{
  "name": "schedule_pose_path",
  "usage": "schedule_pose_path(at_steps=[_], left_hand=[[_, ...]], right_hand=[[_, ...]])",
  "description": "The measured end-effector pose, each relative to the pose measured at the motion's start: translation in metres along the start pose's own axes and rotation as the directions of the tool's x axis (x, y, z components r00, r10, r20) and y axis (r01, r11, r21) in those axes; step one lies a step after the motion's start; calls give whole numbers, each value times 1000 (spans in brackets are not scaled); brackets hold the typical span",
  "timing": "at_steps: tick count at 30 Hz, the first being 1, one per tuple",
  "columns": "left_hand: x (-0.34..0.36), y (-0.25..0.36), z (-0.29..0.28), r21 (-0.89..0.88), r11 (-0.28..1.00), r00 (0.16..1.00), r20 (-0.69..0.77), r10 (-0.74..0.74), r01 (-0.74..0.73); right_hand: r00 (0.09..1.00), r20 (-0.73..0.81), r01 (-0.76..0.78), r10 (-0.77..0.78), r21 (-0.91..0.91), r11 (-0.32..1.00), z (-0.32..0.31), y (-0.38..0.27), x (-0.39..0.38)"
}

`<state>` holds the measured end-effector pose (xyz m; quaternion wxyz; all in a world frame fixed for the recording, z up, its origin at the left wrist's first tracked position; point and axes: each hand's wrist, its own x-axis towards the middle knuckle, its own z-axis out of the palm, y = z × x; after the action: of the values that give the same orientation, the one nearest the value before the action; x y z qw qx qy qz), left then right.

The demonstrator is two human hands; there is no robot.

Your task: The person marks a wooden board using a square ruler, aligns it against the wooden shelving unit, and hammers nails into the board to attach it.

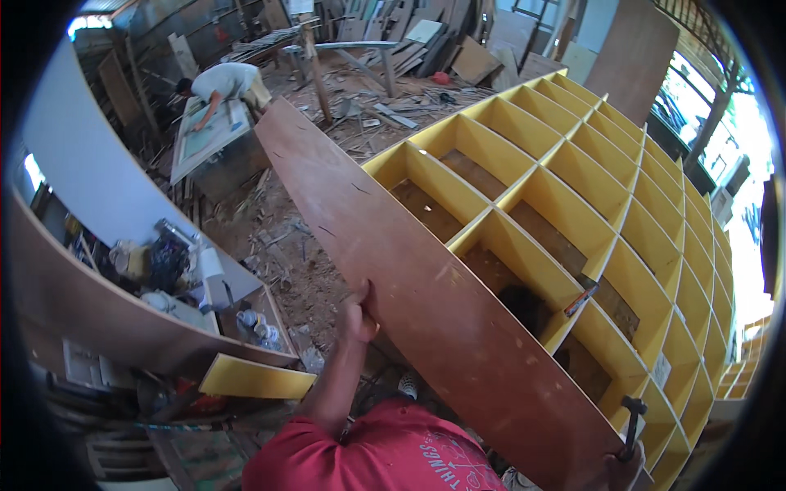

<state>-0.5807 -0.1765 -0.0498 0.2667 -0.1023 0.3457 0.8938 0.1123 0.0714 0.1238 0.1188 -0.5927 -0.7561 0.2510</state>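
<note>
A long brown plywood panel (426, 303) slants across the middle, its right edge against a yellow wooden lattice frame (540, 176). My left hand (360, 317) is closed on the panel's left edge, part of the fingers hidden by the board. Low on the right, my right hand (626, 470) is at the panel's near end, wrapped round the handle of a black hammer (633, 417). The hammer stands head up, beside the lattice. Some of this hand's fingers are hidden. A slim tool with red on it (580, 300) rests on a lattice rib.
At the far left a co-worker (225, 86) bends over a workbench (196, 143). Wood scraps cover the ground (282, 245). A curved pale panel (98, 155) and a shelf with bottles (258, 326) stand at left, near a yellow board (255, 378). Sheets of wood lean behind.
</note>
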Motion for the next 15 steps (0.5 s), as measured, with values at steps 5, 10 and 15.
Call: schedule_pose_path(at_steps=[5,10,15], left_hand=[[-91,-19,17,-237,951,959,246,-138,197],[-135,-76,-12,-212,965,983,134,-129,155],[-169,-128,-36,-133,960,969,75,-236,245]], right_hand=[[986,-127,80,-113,-241,967,-14,34,-50],[960,-277,121,-49,247,962,2,92,-97],[940,-332,16,-80,-189,982,-12,96,-153]])
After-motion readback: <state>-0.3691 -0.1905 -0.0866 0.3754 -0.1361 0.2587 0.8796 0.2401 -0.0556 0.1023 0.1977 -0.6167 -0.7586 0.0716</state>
